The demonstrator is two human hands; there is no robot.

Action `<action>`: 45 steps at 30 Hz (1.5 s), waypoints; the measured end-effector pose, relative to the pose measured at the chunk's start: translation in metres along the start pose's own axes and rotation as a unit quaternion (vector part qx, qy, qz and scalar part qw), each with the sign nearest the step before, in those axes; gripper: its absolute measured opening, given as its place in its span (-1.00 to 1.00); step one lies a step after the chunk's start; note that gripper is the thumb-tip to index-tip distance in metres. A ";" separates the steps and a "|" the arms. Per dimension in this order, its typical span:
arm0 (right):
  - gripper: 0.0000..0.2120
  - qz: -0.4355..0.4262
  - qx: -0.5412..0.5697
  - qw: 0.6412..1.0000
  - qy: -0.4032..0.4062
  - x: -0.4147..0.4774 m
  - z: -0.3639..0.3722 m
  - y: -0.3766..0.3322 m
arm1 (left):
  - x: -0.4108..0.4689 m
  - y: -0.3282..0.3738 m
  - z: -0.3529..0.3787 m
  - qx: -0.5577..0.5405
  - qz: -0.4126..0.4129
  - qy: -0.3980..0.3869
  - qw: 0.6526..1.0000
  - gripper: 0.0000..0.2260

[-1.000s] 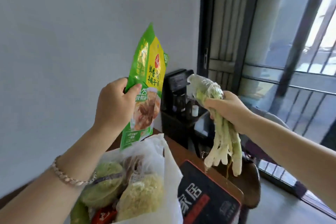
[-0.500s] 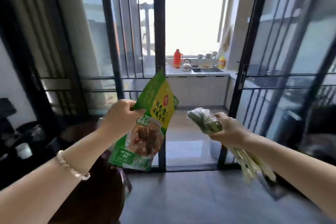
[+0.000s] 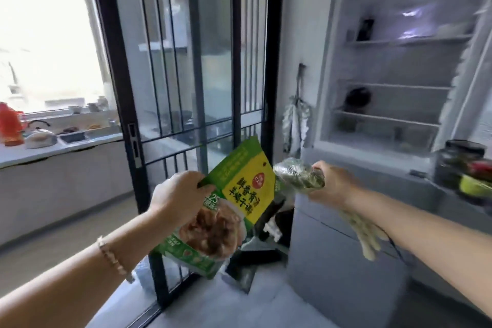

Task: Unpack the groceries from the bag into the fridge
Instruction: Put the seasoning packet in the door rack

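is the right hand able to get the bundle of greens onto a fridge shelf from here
Probably yes. The fridge stands open up and to the right, its middle shelf mostly bare, and nothing lies between it and the right hand gripping the wrapped greens. It looks some way off, so a step closer may be needed.

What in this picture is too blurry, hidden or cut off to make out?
All from the head view:
- Items on the fridge shelves: motion blur leaves only dark shapes.
- Jars on the open door: blurred and cut off by the right edge.
- Vegetable bunch: its middle is hidden by the right hand.
- Green packet: one edge is covered by the left hand.
- Grocery bag: out of frame.
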State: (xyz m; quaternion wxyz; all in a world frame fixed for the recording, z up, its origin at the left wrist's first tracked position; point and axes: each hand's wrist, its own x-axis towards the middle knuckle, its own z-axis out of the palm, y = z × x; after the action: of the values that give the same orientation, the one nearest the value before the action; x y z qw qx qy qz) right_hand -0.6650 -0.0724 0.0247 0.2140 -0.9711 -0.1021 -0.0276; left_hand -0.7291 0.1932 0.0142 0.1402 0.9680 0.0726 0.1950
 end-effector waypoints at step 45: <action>-0.53 0.156 -0.343 0.878 0.296 0.614 -0.433 0.335 | 0.707 0.525 0.198 -0.053 0.449 -0.033 0.891 -0.84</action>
State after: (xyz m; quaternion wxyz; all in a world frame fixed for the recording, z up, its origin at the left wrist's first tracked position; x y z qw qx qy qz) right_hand 0.0013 -0.4378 0.3399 -0.1103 -0.9337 0.1345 -0.3128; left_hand 0.0407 -0.2156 0.2492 0.0911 0.8942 -0.3853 0.2091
